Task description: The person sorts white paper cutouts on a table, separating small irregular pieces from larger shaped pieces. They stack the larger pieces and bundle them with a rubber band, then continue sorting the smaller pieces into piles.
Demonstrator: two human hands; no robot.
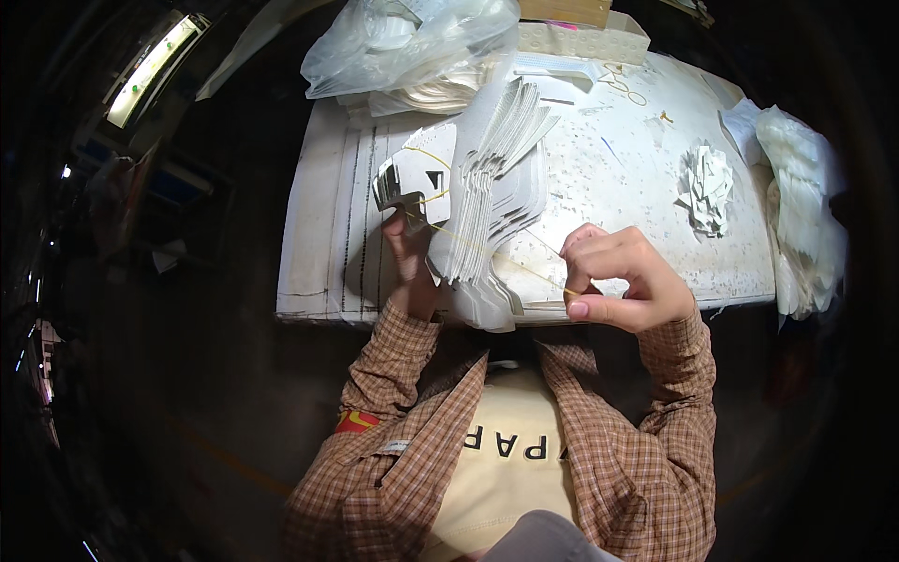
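My left hand [409, 258] grips a small bundle of white die-cut cards [438, 142] from below, its fingers partly hidden behind the bundle. A thin yellow rubber band [531, 270] loops round the bundle and runs stretched to the right. Its far end is hooked in my right hand [629, 281], which has the fingers curled and the thumb pressed in. Between my hands a long, fanned row of similar die-cut cards [476, 201] lies on the table, right beside the bundle.
The white worktable [646, 253] carries a clear plastic bag [403, 56] at the back left and a shallow carton [623, 42] behind. Loose rubber bands [629, 95] lie at the back. A heap of paper scraps [709, 192] sits right, near plastic bags [803, 206] hanging over the edge.
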